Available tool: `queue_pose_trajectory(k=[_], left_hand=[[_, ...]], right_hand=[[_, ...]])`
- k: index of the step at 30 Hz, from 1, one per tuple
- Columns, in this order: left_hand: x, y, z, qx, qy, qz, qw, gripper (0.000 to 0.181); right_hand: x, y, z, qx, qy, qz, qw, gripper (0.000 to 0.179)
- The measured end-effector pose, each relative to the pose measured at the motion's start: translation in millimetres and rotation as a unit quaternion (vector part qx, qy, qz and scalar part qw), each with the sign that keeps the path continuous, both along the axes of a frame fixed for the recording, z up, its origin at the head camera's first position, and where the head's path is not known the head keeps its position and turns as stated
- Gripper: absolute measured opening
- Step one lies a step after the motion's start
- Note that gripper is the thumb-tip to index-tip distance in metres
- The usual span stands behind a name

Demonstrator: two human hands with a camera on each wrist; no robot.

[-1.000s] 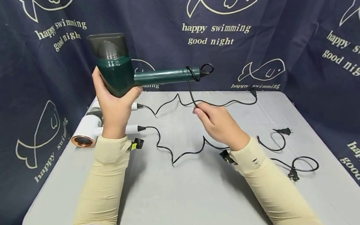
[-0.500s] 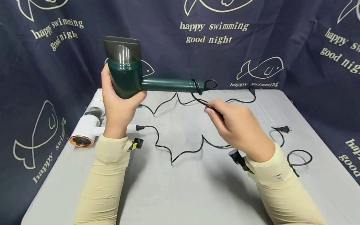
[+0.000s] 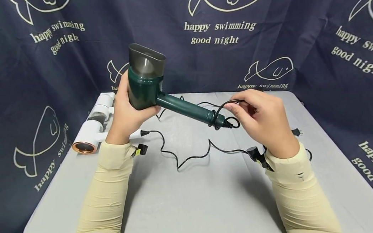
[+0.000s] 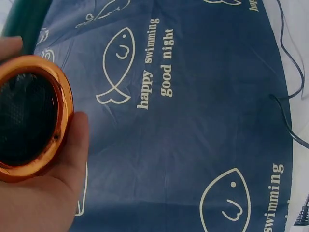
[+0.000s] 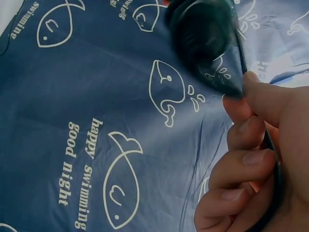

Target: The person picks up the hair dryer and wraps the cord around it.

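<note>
Held above the table is a dark green hair dryer (image 3: 144, 88) with a smoky flat nozzle (image 3: 147, 62) pointing up. My left hand (image 3: 126, 113) grips it round the body, and in the left wrist view its copper-ringed end (image 4: 65, 96) faces the camera. The handle slants down to the right, with black cord wound round its end. My right hand (image 3: 263, 119) pinches the black cord (image 3: 225, 102) just right of the handle end. In the right wrist view the cord (image 5: 277, 186) runs across the palm beneath curled fingers.
Two white hair dryers lie at the table's left: a nearer one (image 3: 89, 135) with a copper rim and a farther one (image 3: 103, 103). Their black cords (image 3: 193, 158) trail rightward over the white table (image 3: 191, 201). A plug (image 3: 297, 132) lies at the right. Dark blue curtains (image 3: 167, 10) surround the table.
The green hair dryer has moved right, and its handle has tipped from level to sloping downward. My right hand has shifted right and up, drawing the cord from below the handle to beside it.
</note>
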State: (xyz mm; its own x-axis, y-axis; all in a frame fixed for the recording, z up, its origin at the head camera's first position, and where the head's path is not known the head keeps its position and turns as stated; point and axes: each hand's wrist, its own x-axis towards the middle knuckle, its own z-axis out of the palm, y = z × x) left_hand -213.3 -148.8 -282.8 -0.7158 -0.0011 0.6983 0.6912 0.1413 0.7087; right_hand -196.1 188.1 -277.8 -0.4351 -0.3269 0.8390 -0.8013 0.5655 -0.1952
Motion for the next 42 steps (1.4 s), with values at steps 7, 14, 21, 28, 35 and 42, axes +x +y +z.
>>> queue_pose_trajectory(k=[7,14,21,28,35,42], left_hand=[[3.7,-2.3,1.7,0.027,0.004,-0.036,0.9990,0.099],[8.7,0.7,5.5,0.071,0.013,-0.068,0.9951,0.094],[16.5,4.7,11.1,0.097,0.016,-0.065,0.9930,0.088],[17.3,7.3,11.6,0.115,0.039,-0.036,0.9919,0.083],[14.2,7.4,9.2,0.145,0.065,-0.017,0.9872,0.080],[13.1,8.9,9.9,0.154,0.066,0.036,0.9852,0.080]], right_hand=[[-7.8,-3,-3.8,-0.020,-0.039,0.039,0.9983,0.009],[-11.8,-6,-11.9,-0.016,-0.134,0.064,0.9887,0.011],[-14.1,-19,-19.5,-0.006,-0.172,0.081,0.9818,0.022],[-9.2,-31,-26.8,-0.015,-0.253,0.094,0.9628,0.024],[-4.7,-42,-30.3,0.039,-0.256,0.072,0.9631,0.015],[5.6,-44,-27.9,0.101,-0.234,0.065,0.9648,0.018]])
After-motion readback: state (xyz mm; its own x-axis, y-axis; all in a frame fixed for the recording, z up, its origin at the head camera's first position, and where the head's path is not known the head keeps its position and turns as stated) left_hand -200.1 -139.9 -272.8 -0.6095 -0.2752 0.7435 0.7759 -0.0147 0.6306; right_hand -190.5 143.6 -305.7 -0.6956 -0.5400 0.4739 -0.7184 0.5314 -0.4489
